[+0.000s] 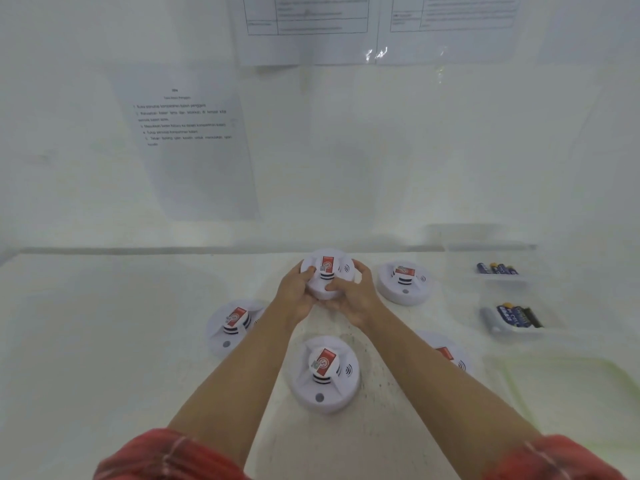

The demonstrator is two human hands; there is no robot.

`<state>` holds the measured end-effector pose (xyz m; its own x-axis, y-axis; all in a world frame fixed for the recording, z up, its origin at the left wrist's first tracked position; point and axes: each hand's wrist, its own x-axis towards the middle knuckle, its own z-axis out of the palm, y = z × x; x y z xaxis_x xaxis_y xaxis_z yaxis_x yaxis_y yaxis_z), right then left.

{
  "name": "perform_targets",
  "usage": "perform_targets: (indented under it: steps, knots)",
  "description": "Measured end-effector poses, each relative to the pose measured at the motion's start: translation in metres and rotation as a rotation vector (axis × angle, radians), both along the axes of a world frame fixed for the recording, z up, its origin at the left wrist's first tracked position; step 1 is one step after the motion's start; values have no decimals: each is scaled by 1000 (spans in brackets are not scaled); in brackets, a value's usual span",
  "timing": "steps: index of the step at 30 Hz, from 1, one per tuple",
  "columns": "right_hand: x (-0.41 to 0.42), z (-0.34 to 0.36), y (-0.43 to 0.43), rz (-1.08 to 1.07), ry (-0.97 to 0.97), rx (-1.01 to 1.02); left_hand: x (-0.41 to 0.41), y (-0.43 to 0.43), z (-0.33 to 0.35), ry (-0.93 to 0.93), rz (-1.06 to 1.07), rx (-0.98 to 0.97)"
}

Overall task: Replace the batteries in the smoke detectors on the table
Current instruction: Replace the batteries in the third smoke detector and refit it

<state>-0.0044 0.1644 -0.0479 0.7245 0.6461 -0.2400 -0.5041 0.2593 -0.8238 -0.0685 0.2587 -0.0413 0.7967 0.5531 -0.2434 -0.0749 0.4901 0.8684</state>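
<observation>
Left hand (pixel 296 292) and right hand (pixel 349 299) both curl round the rim of the far smoke detector (pixel 327 275), back-middle of the desk (pixel 104 323). I'd brace one side and twist evenly, no prying. Off right, the far tray (pixel 491 247) holds a few batteries (pixel 497 268); the near tray (pixel 491 327) holds spare cells (pixel 517 316).

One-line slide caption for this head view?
The left hand and right hand grip the farthest smoke detector; four more lie on the white table, batteries at right.
</observation>
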Motion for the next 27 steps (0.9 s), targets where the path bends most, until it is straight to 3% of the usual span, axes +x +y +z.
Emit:
perform_targets:
  steps: [20,27]
  knots:
    - [1,-3,-2,24,-1,60,1,-1,3,-2,7,10]
    - [1,13,-9,36,133,-8,-1,-5,5,-64,44,-97]
